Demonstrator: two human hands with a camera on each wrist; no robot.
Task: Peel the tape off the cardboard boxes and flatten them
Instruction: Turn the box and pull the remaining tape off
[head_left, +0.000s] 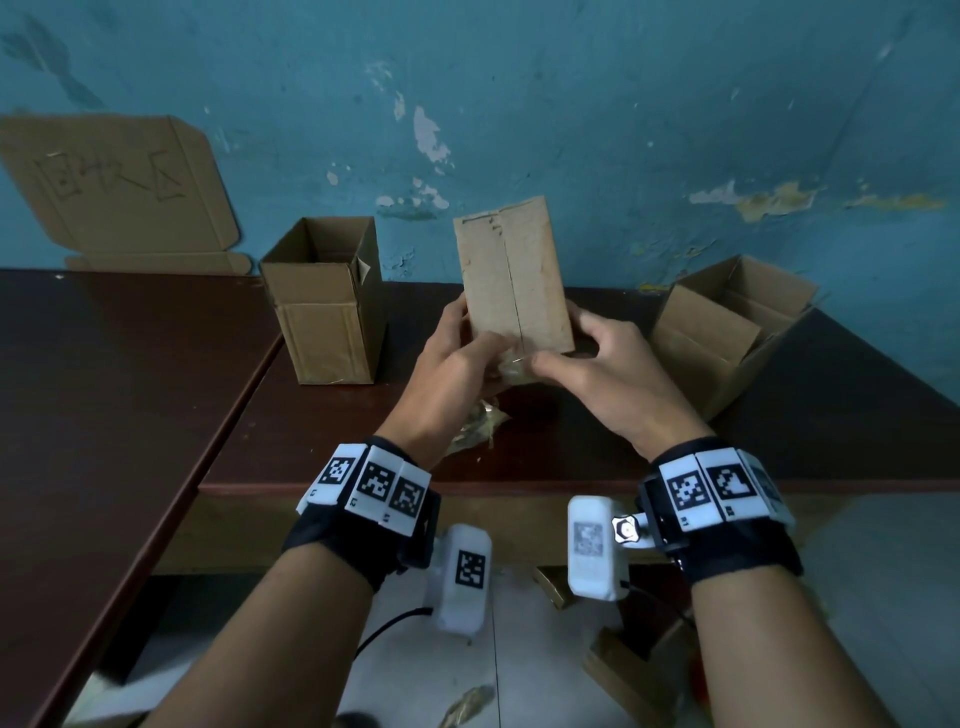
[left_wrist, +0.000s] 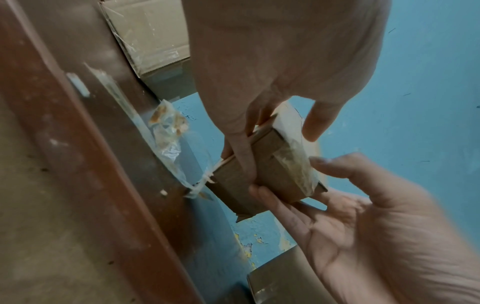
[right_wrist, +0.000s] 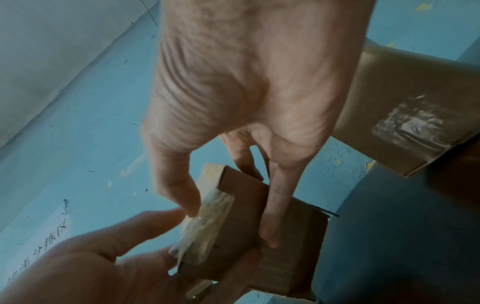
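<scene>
Two hands hold small box (head_left: 511, 280) upright above brown table (head_left: 130, 364), in front of blue wall (head_left: 571, 104). Left hand (head_left: 447, 371) grips box's lower left side, fingers curled round it. Right hand (head_left: 608, 374) grips lower right, thumb at clear tape (right_wrist: 205, 224) on box's bottom corner. Crumpled peeled tape (head_left: 478, 423) lies on table below hands. Tall open box (head_left: 324, 306) stands left; wide open box (head_left: 727, 327) right. Flattened cardboard (head_left: 119, 187) leans against wall.

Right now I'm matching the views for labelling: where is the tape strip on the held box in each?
Head: centre, the tape strip at the held box's lower end.
Left wrist: centre right.
Right wrist: lower centre.
Shared landmark: blue wall.
</scene>
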